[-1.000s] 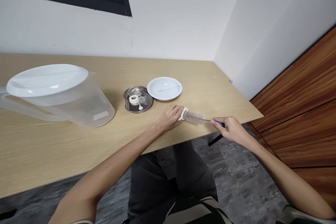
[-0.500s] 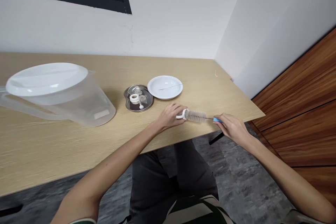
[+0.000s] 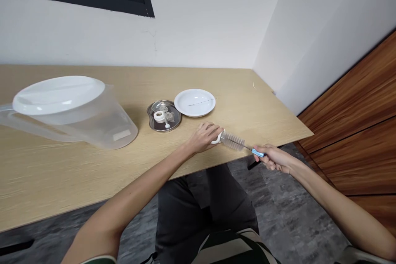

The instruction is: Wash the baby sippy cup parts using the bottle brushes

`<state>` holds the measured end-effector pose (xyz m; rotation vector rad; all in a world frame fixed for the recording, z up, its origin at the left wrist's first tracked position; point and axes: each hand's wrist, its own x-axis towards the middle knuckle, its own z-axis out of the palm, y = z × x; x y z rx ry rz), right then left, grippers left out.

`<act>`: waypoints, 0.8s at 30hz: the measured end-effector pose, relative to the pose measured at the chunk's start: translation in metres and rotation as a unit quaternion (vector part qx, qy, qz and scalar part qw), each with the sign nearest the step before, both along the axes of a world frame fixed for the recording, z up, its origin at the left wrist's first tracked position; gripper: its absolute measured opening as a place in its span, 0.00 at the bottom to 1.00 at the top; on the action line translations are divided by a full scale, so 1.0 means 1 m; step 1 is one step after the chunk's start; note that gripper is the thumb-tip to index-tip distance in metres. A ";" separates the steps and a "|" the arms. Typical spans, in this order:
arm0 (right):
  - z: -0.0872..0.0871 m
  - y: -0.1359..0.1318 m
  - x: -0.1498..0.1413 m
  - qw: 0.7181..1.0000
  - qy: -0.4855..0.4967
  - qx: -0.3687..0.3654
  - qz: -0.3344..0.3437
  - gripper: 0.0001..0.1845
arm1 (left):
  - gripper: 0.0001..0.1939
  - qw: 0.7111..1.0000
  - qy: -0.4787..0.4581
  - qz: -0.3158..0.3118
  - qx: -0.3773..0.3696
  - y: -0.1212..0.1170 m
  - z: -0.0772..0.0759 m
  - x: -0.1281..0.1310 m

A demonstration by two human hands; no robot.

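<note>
My left hand (image 3: 206, 137) is closed around a baby bottle, mostly hidden by the fingers; its white handle ring (image 3: 217, 137) shows past them. A bottle brush (image 3: 233, 141) with pale bristles has its tip at the bottle's mouth, and most of the bristles are outside. My right hand (image 3: 272, 157) grips the brush by its blue handle, just off the table's front edge. Beyond my left hand, a kidney-shaped metal tray (image 3: 167, 128) holds a white collar ring (image 3: 159, 116), a clear cap and a small straw piece with a white ball end (image 3: 167, 125).
A white bowl (image 3: 194, 109) with a thin wire brush (image 3: 201, 102) across it stands beside the tray. At the left is a large translucent pitcher (image 3: 102, 128) with a white lid. The wooden table (image 3: 77, 177) meets a white wall. Wooden drawers (image 3: 355, 144) stand at the right.
My right hand has moved slightly down and turned, tilting the brush so its handle end sits lower. My left hand keeps its hold on the bottle, its fingers shifted slightly right.
</note>
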<state>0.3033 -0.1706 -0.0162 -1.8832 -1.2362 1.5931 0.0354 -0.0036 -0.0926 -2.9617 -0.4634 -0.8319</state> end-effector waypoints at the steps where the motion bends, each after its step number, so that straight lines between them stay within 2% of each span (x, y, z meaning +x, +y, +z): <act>1: 0.001 -0.002 0.003 1.000 0.006 0.003 -0.005 0.28 | 0.22 1.000 -0.002 -0.003 0.003 -0.002 0.002 0.001; 4: 0.009 -0.014 0.017 0.993 -0.068 0.090 0.020 0.30 | 0.22 0.999 -0.031 0.002 -0.007 -0.002 0.007 -0.001; 6: 0.016 -0.026 0.030 0.972 -0.158 0.168 0.038 0.30 | 0.21 0.997 -0.066 0.027 -0.025 0.002 0.011 -0.006; 8: 0.024 -0.039 0.044 0.948 -0.230 0.219 0.020 0.29 | 0.21 0.993 -0.098 0.059 -0.042 0.009 0.015 -0.015; 11: 0.027 -0.057 0.055 0.931 -0.252 0.263 -0.012 0.27 | 0.21 0.988 -0.118 0.082 -0.065 0.017 0.020 -0.024; 14: 0.016 -0.066 0.052 0.919 -0.264 0.291 -0.031 0.24 | 0.21 0.986 -0.130 0.068 -0.085 0.016 0.020 -0.022; 18: -0.007 -0.061 0.036 0.899 -0.277 0.336 -0.042 0.22 | 0.23 0.987 -0.120 0.024 -0.103 0.006 0.013 -0.013; 21: -0.018 -0.051 0.025 0.888 -0.270 0.372 -0.020 0.20 | 0.23 0.989 -0.105 0.012 -0.108 0.002 0.008 -0.009; 24: -0.021 -0.044 0.019 0.879 -0.282 0.384 0.010 0.19 | 0.23 0.988 -0.111 -0.009 -0.107 0.001 0.005 -0.007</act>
